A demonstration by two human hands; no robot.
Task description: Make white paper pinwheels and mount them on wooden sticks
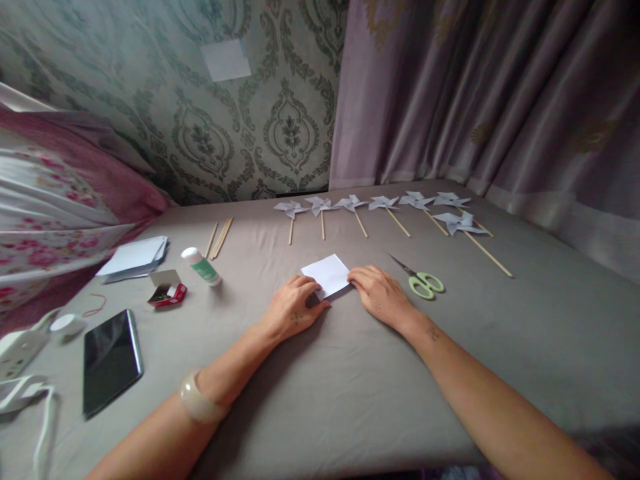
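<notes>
A small white sheet of paper (327, 275) lies at the middle of the cloth-covered table, held between my two hands. My left hand (299, 305) grips its lower left edge, with the thumb and fingers closed there. At the right corner, my right hand (377, 291) pinches the paper with its fingertips. Just right of that hand rest scissors with light green handles (424, 285), their blades pointing away to the left. Beyond the paper, several white paper pinwheels (320, 205) on wooden sticks lie in a row.
To the left stand a glue stick (201, 267) and an opened small red box (167, 293). Wooden sticks (221, 239) and a paper stack (134, 257) lie farther back. A phone (113, 363) and a power strip (23, 350) with a cable occupy the left side.
</notes>
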